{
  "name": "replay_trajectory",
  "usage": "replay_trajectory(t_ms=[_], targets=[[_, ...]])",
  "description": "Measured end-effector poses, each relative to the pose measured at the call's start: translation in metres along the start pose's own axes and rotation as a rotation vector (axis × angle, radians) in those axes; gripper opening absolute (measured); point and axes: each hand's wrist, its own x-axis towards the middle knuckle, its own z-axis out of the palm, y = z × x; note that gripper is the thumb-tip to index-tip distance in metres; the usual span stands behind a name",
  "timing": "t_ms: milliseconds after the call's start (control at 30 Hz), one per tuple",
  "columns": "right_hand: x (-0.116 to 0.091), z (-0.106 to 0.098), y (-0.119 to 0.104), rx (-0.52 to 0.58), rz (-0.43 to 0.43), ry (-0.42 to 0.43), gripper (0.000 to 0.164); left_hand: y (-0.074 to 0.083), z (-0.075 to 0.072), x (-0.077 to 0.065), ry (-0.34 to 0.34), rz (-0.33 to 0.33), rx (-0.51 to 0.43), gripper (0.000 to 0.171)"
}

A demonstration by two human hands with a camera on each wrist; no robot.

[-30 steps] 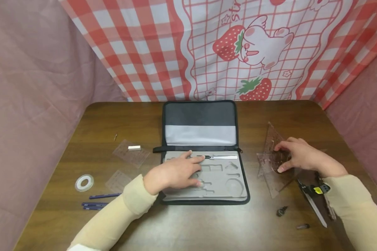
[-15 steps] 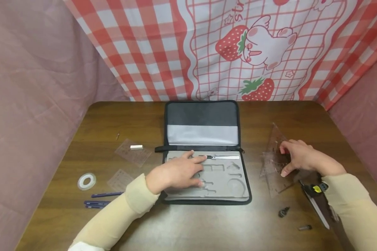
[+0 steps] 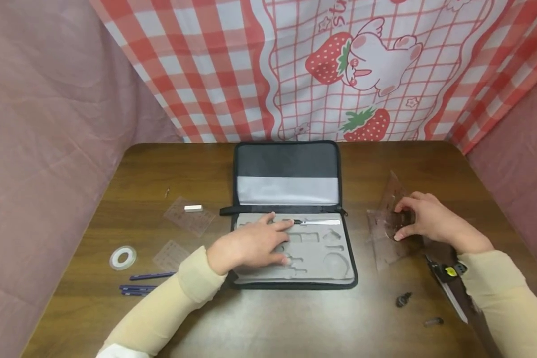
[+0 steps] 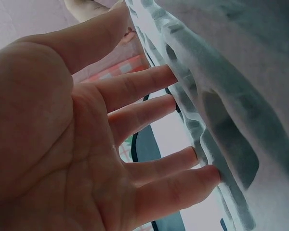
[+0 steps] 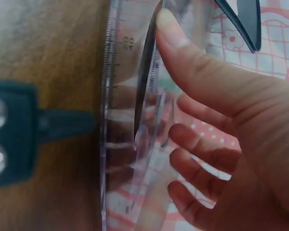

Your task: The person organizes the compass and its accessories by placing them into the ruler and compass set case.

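My left hand (image 3: 252, 244) lies across the grey moulded insert (image 3: 317, 251) of an unzipped black case, fingers spread. In the left wrist view its fingertips (image 4: 209, 178) touch the insert. A silver-and-black drawing tool (image 3: 320, 223) sits in the top slot, right at the index fingertip. On the right, my right hand (image 3: 436, 223) pinches a clear protractor (image 3: 390, 226) over clear plastic set squares (image 3: 380, 248). The right wrist view shows the thumb (image 5: 180, 41) on a curved edge, with the other fingers bent beyond clear plastic marked with scales (image 5: 118, 62).
At left lie two clear templates (image 3: 190, 219), a white eraser (image 3: 193, 209), a tape-like white ring (image 3: 123, 257) and blue pencils (image 3: 136, 288). Near the right sleeve are a black-and-silver compass (image 3: 449, 286) and two small parts, one dark (image 3: 403, 299), one tubular (image 3: 433, 321).
The right thumb and fingers have drawn closer together, and the lower set square has shifted left under them. My left hand stays where it was on the insert.
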Motion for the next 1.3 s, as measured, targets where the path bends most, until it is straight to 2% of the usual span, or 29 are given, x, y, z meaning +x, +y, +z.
replay_trajectory(t_ms=[167, 233, 333, 433, 533, 600, 767, 967, 1167, 1300], targets=[[-0.012, -0.006, -0.011, -0.027, -0.092, 0.124, 0.038, -0.004, -0.004, -0.001, 0.009, -0.013, 0.005, 0.057], [-0.022, -0.004, -0.016, -0.008, -0.156, 0.137, 0.033, -0.005, -0.005, -0.001, 0.010, -0.012, 0.006, 0.057], [-0.039, 0.005, -0.025, 0.075, -0.284, 0.099, 0.033, -0.006, -0.005, -0.002, 0.010, -0.011, 0.008, 0.056], [-0.054, 0.014, -0.036, 0.223, -0.394, -0.005, 0.033, -0.006, -0.005, -0.002, 0.010, -0.009, 0.009, 0.056], [-0.065, 0.020, -0.046, 0.324, -0.460, -0.089, 0.033, -0.005, -0.004, -0.002, 0.008, -0.007, 0.010, 0.056], [-0.071, 0.023, -0.052, 0.331, -0.488, -0.090, 0.034, -0.005, -0.003, -0.002, 0.007, -0.005, 0.011, 0.056], [-0.081, 0.025, -0.058, 0.265, -0.484, -0.057, 0.038, -0.004, -0.002, -0.001, 0.000, -0.005, 0.013, 0.056], [-0.087, 0.033, -0.062, 0.224, -0.413, -0.139, 0.041, -0.003, -0.002, 0.001, 0.003, 0.000, 0.019, 0.056], [-0.082, 0.038, -0.064, 0.225, -0.423, -0.139, 0.037, -0.002, 0.000, 0.002, 0.003, 0.007, 0.025, 0.057], [-0.072, 0.034, -0.076, 0.229, -0.401, -0.113, 0.033, 0.000, 0.002, 0.003, 0.001, 0.004, 0.042, 0.057]])
